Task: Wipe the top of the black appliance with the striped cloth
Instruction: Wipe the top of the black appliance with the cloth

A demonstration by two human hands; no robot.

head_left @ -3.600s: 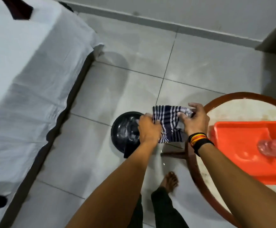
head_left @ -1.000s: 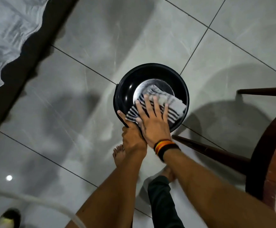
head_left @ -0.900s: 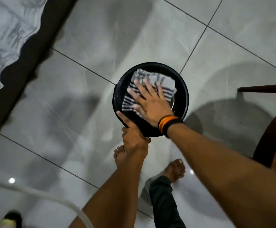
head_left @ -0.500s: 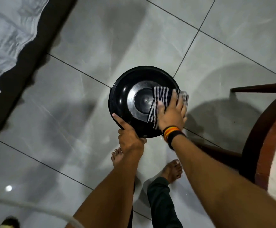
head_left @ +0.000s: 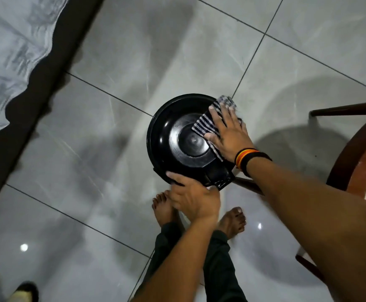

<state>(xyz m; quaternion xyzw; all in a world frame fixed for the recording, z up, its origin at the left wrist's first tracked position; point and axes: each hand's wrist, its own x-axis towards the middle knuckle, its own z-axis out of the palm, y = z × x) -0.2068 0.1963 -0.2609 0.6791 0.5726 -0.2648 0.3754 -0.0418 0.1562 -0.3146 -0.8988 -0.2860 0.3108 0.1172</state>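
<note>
A round black appliance (head_left: 177, 140) stands on the grey tiled floor, seen from straight above, with a glossy domed lid. My right hand (head_left: 228, 134) lies flat, fingers spread, pressing the striped cloth (head_left: 206, 125) onto the lid's upper right part. The cloth sticks out past the fingertips at the rim. My left hand (head_left: 193, 197) grips the appliance's near rim beside its squared-off handle block. Most of the cloth is hidden under my right palm.
A round wooden table (head_left: 358, 153) with dark legs stands at the right edge, one leg running under my right wrist. A bed with a white sheet (head_left: 7, 51) fills the upper left. My bare feet (head_left: 232, 219) stand just below the appliance.
My right hand has slid the cloth from the lid's centre and right side up toward the upper right rim. My left hand keeps holding the near rim.
</note>
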